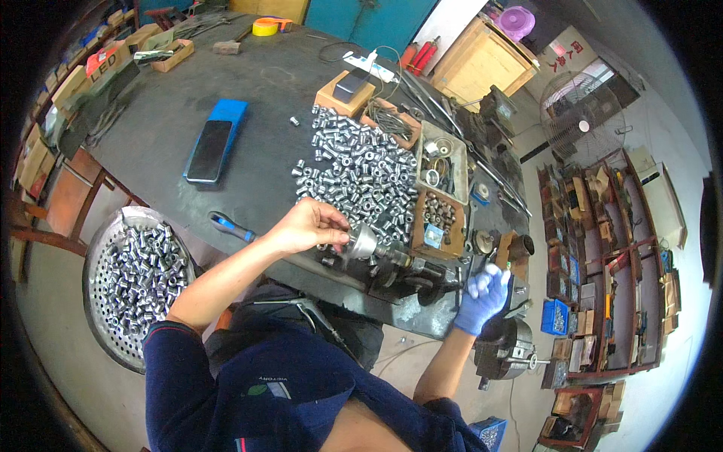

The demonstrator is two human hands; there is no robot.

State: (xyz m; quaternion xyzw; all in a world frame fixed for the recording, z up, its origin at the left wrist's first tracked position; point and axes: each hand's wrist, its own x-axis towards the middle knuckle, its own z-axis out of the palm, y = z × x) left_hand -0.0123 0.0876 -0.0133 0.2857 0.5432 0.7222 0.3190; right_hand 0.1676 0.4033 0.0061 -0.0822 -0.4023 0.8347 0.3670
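Note:
My bare left hand [310, 227] is closed in a pinch at the mouth of a round metal chuck [362, 242]. Whatever lies between its thumb and fingers is too small to make out. Behind the chuck runs a dark spindle device [403, 265] along the bench's near edge. To the right, my right hand [483, 299], in a pale blue-white glove, is raised beside the bench with its fingers apart and nothing visible in them. A big heap of shiny metal fittings [358, 169] lies just beyond my left hand.
More fittings fill a perforated round metal pan [94, 290] at left. On the dark bench [263, 75] lie a phone on a blue case [209, 151] and a blue-black handled tool [231, 226]. A parts box [438, 252] sits beyond the spindle; a vise [506, 350] stands at right.

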